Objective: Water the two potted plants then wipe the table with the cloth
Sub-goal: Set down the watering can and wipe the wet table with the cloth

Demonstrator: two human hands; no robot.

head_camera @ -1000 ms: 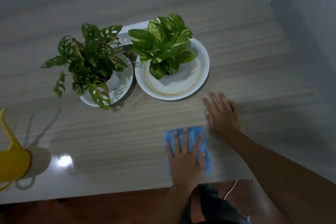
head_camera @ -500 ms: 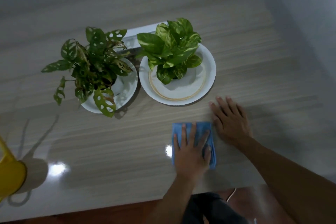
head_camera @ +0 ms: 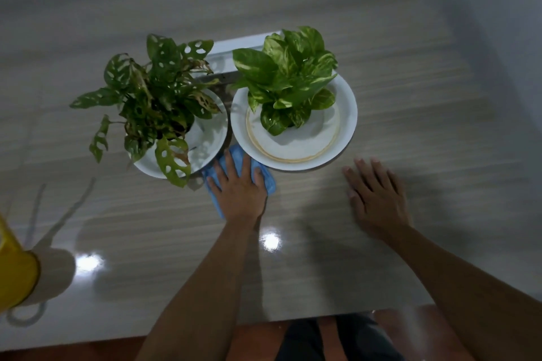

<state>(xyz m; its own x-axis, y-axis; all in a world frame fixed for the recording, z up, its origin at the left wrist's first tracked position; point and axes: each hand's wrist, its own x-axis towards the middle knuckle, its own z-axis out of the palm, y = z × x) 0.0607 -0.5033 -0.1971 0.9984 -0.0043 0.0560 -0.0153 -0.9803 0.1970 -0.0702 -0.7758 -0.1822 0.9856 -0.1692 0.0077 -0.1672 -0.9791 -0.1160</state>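
Left hand (head_camera: 239, 190), fingers (head_camera: 231, 163) spread flat, presses the cloth (head_camera: 271, 183) beneath it. The small plate (head_camera: 206, 141) and large plate (head_camera: 347, 114) lie just beyond its fingertips. Right hand (head_camera: 378, 199) rests flat alongside.

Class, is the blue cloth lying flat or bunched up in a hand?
Flat: the cloth lies under the left hand, whose straight fingers press it to the table.

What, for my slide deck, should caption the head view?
Left hand presses blue cloth near two potted plants; right hand flat on table.
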